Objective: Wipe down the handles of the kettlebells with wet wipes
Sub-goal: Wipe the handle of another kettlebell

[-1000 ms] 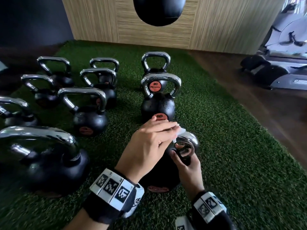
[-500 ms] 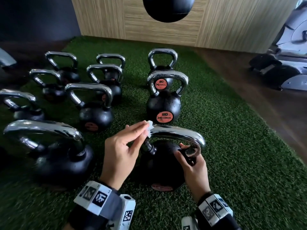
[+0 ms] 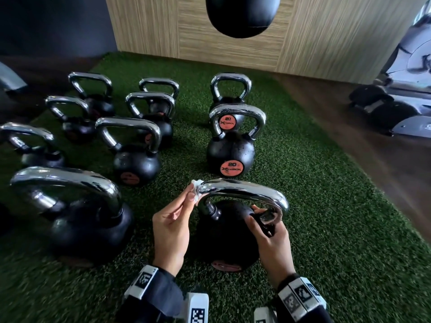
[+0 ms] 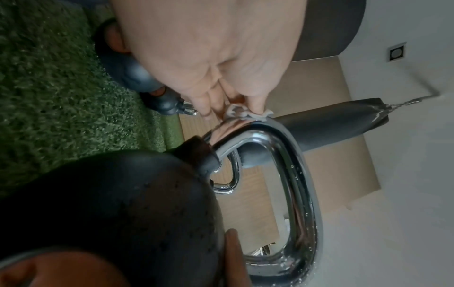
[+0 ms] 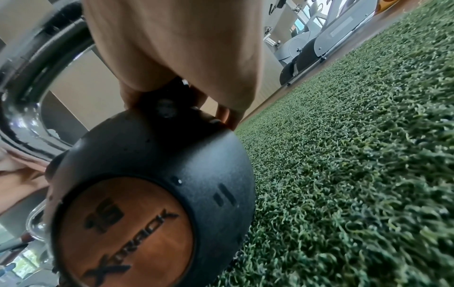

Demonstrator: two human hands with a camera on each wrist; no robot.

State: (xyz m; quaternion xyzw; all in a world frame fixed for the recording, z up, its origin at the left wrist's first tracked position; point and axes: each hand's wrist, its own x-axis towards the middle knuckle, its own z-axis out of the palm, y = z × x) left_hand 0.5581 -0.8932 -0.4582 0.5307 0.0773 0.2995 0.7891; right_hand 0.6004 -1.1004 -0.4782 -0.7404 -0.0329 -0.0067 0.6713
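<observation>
A black kettlebell (image 3: 224, 238) with a chrome handle (image 3: 245, 188) stands on the green turf right in front of me. My left hand (image 3: 172, 224) pinches a small white wet wipe (image 3: 196, 185) against the handle's left bend; the left wrist view shows the wipe (image 4: 236, 112) between thumb and fingers on the chrome (image 4: 294, 155). My right hand (image 3: 270, 231) grips the handle's right base where it meets the ball. The right wrist view shows the fingers (image 5: 228, 114) curled round that black neck above the kettlebell (image 5: 152, 174), whose orange label faces the camera.
Several more chrome-handled kettlebells stand on the turf (image 3: 314, 206): a large one (image 3: 77, 220) at the near left, one marked 20 (image 3: 231, 150) just behind. A black punching bag (image 3: 240, 15) hangs overhead. Dark wooden floor and grey exercise machines (image 3: 396, 96) lie to the right.
My left hand has slid the wipe from the handle's right end across the top to its left bend. The right hand has kept its grip at the right base.
</observation>
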